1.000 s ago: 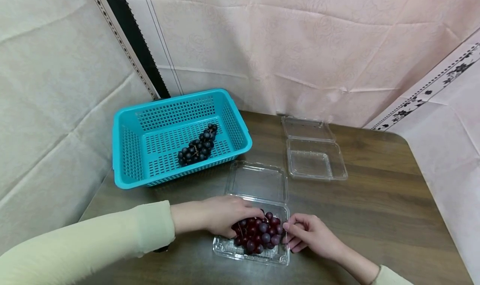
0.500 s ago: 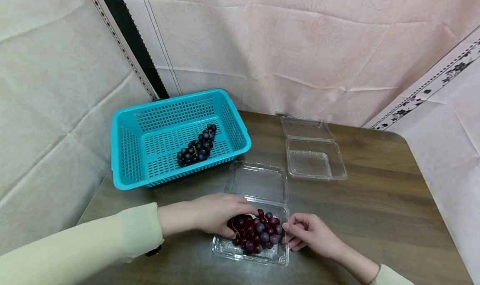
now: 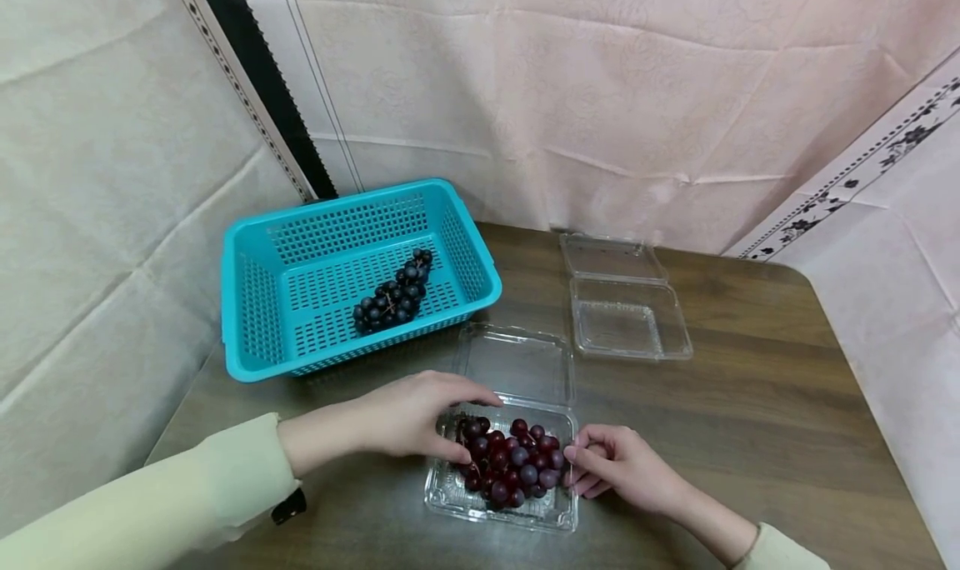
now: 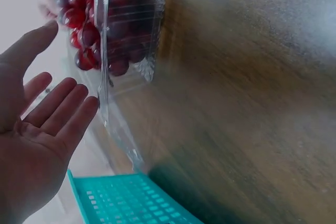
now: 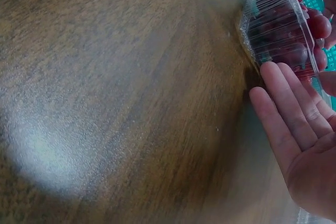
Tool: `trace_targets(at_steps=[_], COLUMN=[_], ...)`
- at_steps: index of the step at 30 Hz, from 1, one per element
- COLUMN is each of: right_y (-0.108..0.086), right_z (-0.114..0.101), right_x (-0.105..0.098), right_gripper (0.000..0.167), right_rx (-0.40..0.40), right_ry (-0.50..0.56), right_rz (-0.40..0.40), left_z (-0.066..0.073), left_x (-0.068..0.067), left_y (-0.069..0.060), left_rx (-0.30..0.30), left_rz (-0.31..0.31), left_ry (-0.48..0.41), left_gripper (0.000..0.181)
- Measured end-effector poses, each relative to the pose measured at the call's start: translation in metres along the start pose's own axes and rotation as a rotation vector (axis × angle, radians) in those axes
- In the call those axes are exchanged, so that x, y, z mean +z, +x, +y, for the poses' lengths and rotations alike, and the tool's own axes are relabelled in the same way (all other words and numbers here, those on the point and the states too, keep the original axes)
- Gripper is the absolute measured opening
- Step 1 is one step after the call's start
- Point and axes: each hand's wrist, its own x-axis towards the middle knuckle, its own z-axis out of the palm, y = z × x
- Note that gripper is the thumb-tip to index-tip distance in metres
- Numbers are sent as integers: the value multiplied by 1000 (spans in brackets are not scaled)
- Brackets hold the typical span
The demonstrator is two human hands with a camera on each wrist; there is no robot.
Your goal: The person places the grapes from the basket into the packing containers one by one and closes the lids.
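Note:
In the head view a bunch of red grapes [image 3: 510, 470] lies in a clear plastic clamshell box [image 3: 450, 502] at the table's front, its lid [image 3: 513, 366] folded back. My left hand [image 3: 408, 416] hovers at the box's left side, thumb and fingers spread and holding nothing. The thumb is close to the grapes; whether it touches them I cannot tell. My right hand [image 3: 630, 474] pinches the box's right wall, thumb at the rim and fingers outside, as the right wrist view of the fingers [image 5: 286, 103] also shows.
A turquoise perforated basket [image 3: 315, 282] stands at the back left, holding a bunch of black grapes [image 3: 393, 295]. Another clear clamshell box [image 3: 633, 324] lies unfolded at the back right of the wooden table [image 3: 765, 403]. Pale cloth hangs behind and at both sides.
My left hand has let go of the red grapes and drawn back to the left, its fingers spreading. More grapes now show. My right hand has stayed at the box's edge.

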Motion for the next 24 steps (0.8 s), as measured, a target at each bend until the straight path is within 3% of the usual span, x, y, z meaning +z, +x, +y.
trace_targets(at_steps=[6,17,24], right_y=[0,1,0], right_z=[-2,0,-1], right_x=[0,-2,-2], right_gripper=[25,23,23], right_rx=[-9,-17,-16], right_ry=[-20,-38,-43], right_rz=[-5,-15,-16], left_z=[-6,-17,-22], left_x=[-5,-2,3], left_y=[-8,-23,-33], left_rx=[-16,-185,-296], left_rz=[86,247,338], left_ry=[-178,-533,-614], left_gripper=[65,55,53])
